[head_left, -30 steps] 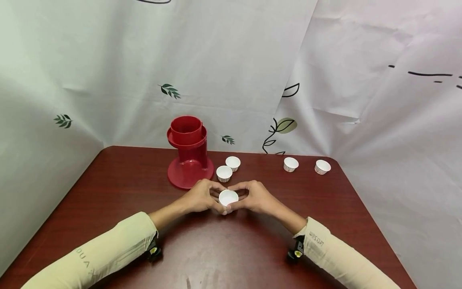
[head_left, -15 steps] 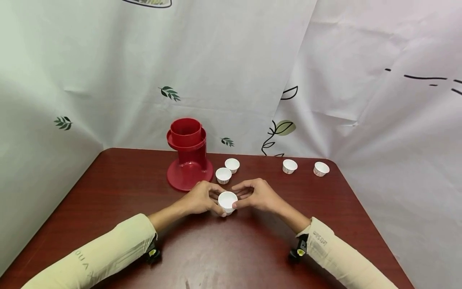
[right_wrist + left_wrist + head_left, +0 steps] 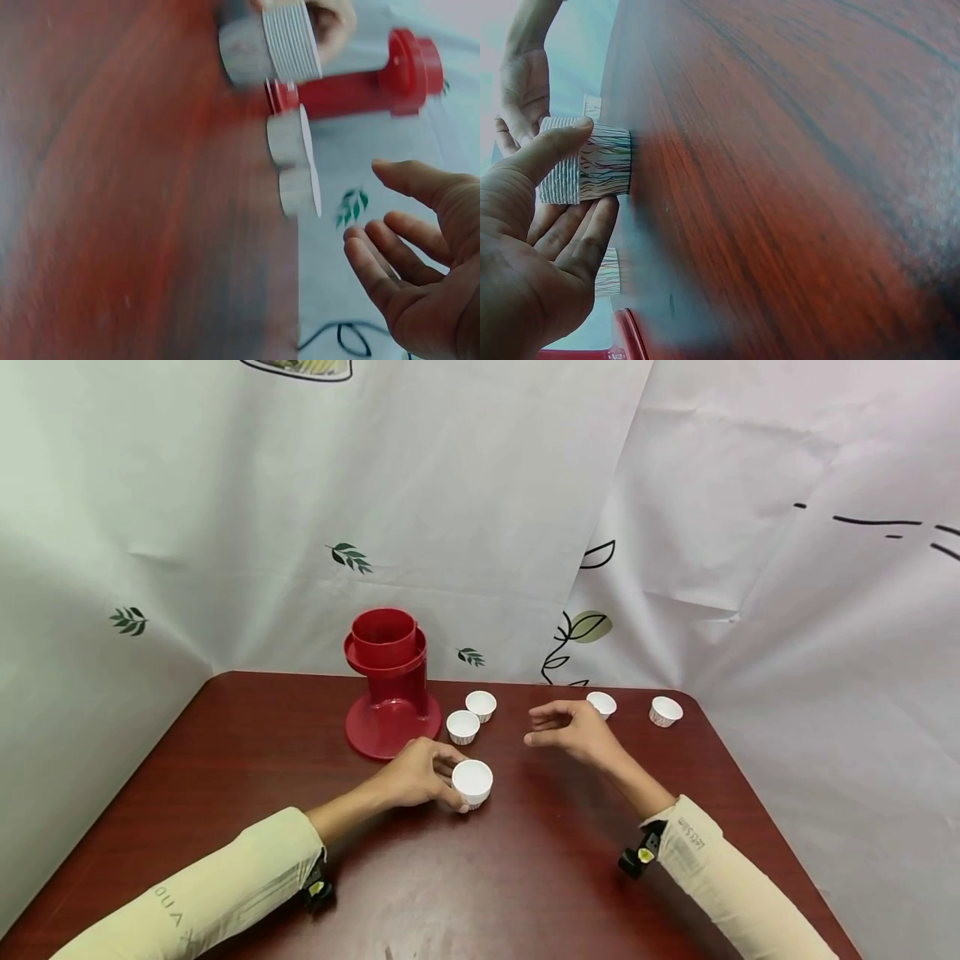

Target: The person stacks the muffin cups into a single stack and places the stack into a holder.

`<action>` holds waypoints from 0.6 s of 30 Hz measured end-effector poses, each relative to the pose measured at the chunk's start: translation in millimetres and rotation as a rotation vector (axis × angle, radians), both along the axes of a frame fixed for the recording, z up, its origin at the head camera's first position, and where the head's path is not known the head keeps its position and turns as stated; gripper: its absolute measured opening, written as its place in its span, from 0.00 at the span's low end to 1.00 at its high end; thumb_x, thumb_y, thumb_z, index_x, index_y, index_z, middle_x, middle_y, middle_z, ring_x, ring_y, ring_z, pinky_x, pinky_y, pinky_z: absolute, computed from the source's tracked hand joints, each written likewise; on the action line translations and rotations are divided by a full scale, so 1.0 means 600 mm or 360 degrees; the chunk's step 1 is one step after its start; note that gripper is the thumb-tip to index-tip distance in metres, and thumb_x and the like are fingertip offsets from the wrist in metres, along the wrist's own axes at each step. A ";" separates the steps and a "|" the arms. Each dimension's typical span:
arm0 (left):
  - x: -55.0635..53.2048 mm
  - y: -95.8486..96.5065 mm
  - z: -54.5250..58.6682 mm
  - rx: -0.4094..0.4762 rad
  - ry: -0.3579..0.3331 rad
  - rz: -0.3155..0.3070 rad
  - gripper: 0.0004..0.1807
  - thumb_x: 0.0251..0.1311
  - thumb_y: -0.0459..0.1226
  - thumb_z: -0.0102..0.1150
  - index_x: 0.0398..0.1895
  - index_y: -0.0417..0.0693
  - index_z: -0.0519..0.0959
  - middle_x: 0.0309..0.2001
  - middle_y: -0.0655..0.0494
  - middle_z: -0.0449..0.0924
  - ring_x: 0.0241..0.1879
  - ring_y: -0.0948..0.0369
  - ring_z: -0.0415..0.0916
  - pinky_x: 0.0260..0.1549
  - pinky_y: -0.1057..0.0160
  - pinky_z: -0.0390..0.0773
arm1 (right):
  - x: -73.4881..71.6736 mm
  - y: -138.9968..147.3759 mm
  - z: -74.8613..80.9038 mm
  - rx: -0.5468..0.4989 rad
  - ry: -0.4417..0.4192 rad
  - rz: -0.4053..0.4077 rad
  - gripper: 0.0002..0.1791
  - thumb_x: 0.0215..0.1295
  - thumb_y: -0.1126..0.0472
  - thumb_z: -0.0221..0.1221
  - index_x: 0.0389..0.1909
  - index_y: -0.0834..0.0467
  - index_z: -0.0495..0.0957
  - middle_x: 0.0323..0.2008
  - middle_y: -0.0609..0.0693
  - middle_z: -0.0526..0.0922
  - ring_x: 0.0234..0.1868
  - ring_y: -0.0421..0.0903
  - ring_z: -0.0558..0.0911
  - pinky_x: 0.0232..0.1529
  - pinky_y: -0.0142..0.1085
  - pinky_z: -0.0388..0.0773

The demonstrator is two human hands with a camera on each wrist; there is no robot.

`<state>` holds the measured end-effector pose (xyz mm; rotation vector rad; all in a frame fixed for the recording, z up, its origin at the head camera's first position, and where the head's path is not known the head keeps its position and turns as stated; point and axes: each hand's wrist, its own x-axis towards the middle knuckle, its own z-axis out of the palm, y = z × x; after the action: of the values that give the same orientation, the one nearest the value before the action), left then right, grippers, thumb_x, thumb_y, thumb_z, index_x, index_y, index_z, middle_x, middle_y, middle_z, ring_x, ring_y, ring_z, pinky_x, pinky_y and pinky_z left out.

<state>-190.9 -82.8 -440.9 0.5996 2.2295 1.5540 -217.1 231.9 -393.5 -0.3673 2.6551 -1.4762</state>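
My left hand (image 3: 412, 774) pinches a stack of nested white paper baking cups (image 3: 472, 782) between thumb and fingers, near the middle of the table. In the left wrist view, many rims pack together above the patterned wall of the bottom cup (image 3: 606, 161). My right hand (image 3: 576, 731) hovers apart from the stack, fingers loosely extended with nothing in them. Behind it, a single paper cup (image 3: 602, 701) is partly hidden. Another cup (image 3: 665, 712) stands farther right. Just beyond the stack, two cups (image 3: 463, 727) sit close together.
A red stand (image 3: 390, 718) with a round base and a cylindrical top rises at the back, left of the two cups. The brown table (image 3: 247, 760) ends against a white printed cloth (image 3: 465, 510).
My right hand has let go of the cup stack and moved right and away toward the back. The left hand keeps its hold on the stack in nearly the same place.
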 end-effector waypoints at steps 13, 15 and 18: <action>-0.004 0.001 -0.001 0.0013 0.0006 -0.0012 0.29 0.44 0.28 0.89 0.53 0.37 0.91 0.46 0.49 0.94 0.47 0.55 0.96 0.50 0.62 0.95 | -0.044 0.083 -0.014 0.0099 0.0054 -0.0329 0.30 0.66 0.53 0.81 0.66 0.61 0.88 0.61 0.66 0.92 0.61 0.58 0.93 0.47 0.21 0.84; -0.003 0.001 -0.001 0.0015 0.0002 -0.0012 0.29 0.44 0.28 0.89 0.53 0.37 0.91 0.47 0.49 0.94 0.47 0.55 0.96 0.50 0.62 0.95 | -0.049 0.090 -0.016 0.0122 0.0054 -0.0352 0.31 0.66 0.53 0.80 0.67 0.61 0.88 0.62 0.66 0.91 0.63 0.59 0.92 0.47 0.20 0.83; -0.002 0.000 -0.001 0.0017 -0.0006 -0.0011 0.29 0.44 0.27 0.89 0.53 0.37 0.91 0.46 0.48 0.94 0.46 0.56 0.96 0.50 0.62 0.95 | -0.054 0.098 -0.019 0.0169 0.0055 -0.0390 0.31 0.67 0.54 0.80 0.68 0.61 0.87 0.63 0.65 0.91 0.65 0.60 0.91 0.46 0.19 0.81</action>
<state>-192.4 -82.6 -441.7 0.6060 2.2157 1.5632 -249.2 290.7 -404.7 -0.0611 2.8770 -1.3900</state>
